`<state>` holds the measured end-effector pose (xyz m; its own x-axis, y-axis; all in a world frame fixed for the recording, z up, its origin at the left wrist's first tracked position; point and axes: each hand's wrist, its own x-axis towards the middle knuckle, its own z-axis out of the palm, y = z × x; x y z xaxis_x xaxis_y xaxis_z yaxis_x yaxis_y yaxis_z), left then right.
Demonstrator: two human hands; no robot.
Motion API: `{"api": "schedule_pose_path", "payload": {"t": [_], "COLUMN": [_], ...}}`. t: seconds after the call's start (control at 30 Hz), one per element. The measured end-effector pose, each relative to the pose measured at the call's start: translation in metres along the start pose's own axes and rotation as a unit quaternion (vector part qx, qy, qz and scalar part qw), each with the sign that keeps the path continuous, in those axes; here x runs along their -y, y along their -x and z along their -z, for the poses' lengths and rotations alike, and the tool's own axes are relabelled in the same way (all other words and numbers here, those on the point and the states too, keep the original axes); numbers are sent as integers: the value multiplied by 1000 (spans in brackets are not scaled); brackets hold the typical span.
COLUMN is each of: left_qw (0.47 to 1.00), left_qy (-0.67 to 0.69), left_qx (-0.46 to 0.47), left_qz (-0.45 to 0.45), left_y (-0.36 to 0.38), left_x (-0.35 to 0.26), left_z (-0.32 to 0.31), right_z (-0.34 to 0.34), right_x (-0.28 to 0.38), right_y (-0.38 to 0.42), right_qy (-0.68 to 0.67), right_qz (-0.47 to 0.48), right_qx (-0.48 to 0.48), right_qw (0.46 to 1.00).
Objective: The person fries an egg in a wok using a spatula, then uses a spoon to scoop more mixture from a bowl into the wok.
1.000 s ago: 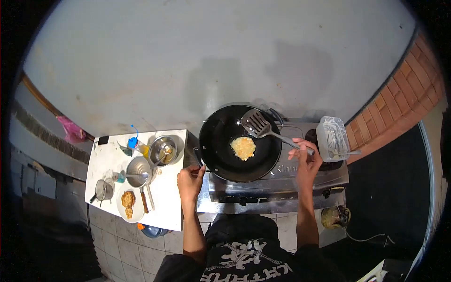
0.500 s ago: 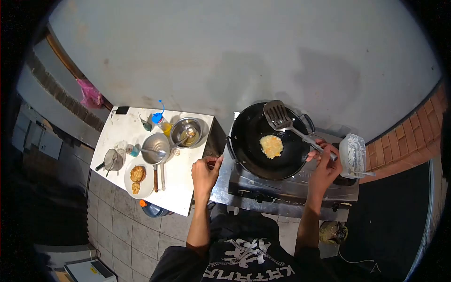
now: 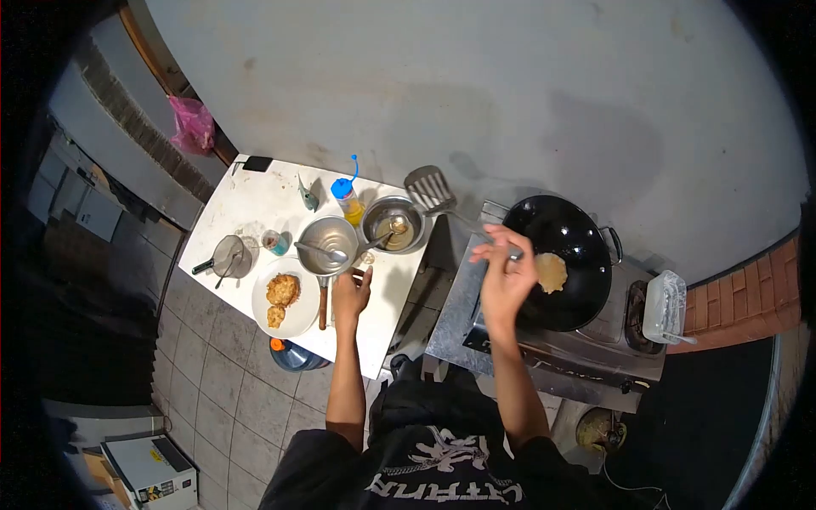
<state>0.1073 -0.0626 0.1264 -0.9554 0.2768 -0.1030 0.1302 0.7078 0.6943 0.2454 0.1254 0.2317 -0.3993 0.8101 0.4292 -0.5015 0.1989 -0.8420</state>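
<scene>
My right hand (image 3: 507, 285) grips the handle of a slotted spatula (image 3: 430, 190), whose head hangs over the table's right edge near a metal bowl (image 3: 412, 242). Partly behind that hand, a pale yellow fritter (image 3: 552, 273) lies in the black wok (image 3: 582, 306). My left hand (image 3: 349, 296) is low over the table with fingers apart, just right of the wooden handle of a metal strainer-like saucepan (image 3: 327, 262). A spoon (image 3: 327, 252) rests across that pan. Left of it, a white plate (image 3: 299, 325) carries browned fritters (image 3: 282, 291).
A blue-capped oil bottle (image 3: 347, 198), a small jar (image 3: 274, 242) and a wire sieve (image 3: 229, 257) stand on the white table (image 3: 246, 195). The wok sits on a steel stove (image 3: 586, 367). A plastic container (image 3: 665, 308) stands at the stove's right, and a gap separates table and stove.
My right hand has carried the spatula left, from over the wok to the table's edge. My left hand has moved to beside the saucepan handle. The view has turned left.
</scene>
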Motion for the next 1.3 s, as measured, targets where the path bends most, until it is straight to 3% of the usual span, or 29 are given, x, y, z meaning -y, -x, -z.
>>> {"api": "schedule_pose_path", "payload": {"t": [0.2, 0.33, 0.37, 0.6, 0.73, 0.87, 0.9, 0.93, 0.97, 1.1, 1.17, 1.3], "left_qw": [995, 987, 981, 972, 972, 971, 964, 878, 835, 848, 859, 872], "left_qy": [-44, -149, -180, -185, -198, -157, 65, 280, 370, 376, 326, 318], "left_qx": [-24, 34, 18, -10, 46, 88, 247, 387, 391, 354, 351, 334], "left_qz": [-85, -45, -71, -143, -113, -154, -68, 26, 114, 118, 183, 165], "left_y": [-89, -109, -112, -134, -147, -180, -200, -208, -209, -197, -183, -190], "left_x": [74, 65, 66, 69, 64, 87, 108, 112, 116, 96, 69, 90], "left_z": [-71, -87, -92, -109, -113, -119, -129, -128, -133, -99, -71, -78], "right_z": [-30, -30, -28, -29, -26, -22, -22, -21, -20, -14, -12, -14], "right_x": [-106, -151, -160, -179, -179, -181, -181, -182, -183, -192, -192, -195], "right_y": [26, 36, 37, 44, 49, 51, 51, 53, 55, 59, 59, 56], "right_qy": [52, 73, 81, 129, 120, 101, 95, 87, 87, 101, 107, 101], "right_qz": [-38, -43, -60, -74, -82, -87, -100, -114, -114, -118, -122, -134], "right_qx": [-3, -7, -9, -32, -62, -92, -96, -101, -103, -98, -93, -86], "right_qw": [998, 996, 995, 988, 987, 987, 986, 984, 984, 983, 982, 982]}}
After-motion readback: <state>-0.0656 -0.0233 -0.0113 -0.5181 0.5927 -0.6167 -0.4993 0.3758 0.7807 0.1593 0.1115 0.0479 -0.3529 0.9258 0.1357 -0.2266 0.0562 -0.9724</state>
